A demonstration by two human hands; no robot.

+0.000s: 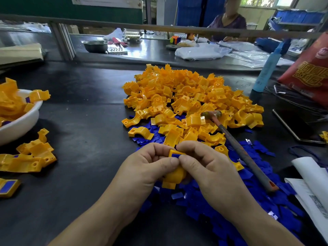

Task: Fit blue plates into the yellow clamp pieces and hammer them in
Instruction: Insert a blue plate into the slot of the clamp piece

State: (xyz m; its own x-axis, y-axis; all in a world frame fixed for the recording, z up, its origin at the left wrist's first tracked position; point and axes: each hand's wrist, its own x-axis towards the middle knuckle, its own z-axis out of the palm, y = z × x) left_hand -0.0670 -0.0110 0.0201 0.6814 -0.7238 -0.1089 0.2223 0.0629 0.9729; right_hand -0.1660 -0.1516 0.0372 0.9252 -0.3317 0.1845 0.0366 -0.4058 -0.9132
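My left hand [147,167] grips a yellow clamp piece [174,176] just above the table, near the front centre. A blue plate [176,155] sits in the top of that piece, and my right hand [204,166] pinches it there with thumb and forefinger. Behind my hands lies a big heap of yellow clamp pieces [191,102]. Loose blue plates [221,201] are spread under and to the right of my hands. A hammer [243,153] lies across the heap and the blue plates, its head at the heap and its handle pointing to the front right.
A white bowl [23,121] with fitted clamps stands at the left edge, and more fitted clamps [33,155] lie in front of it. Papers [312,185], a blue bottle [268,68] and a red bag [308,71] are on the right. A person sits at the far bench.
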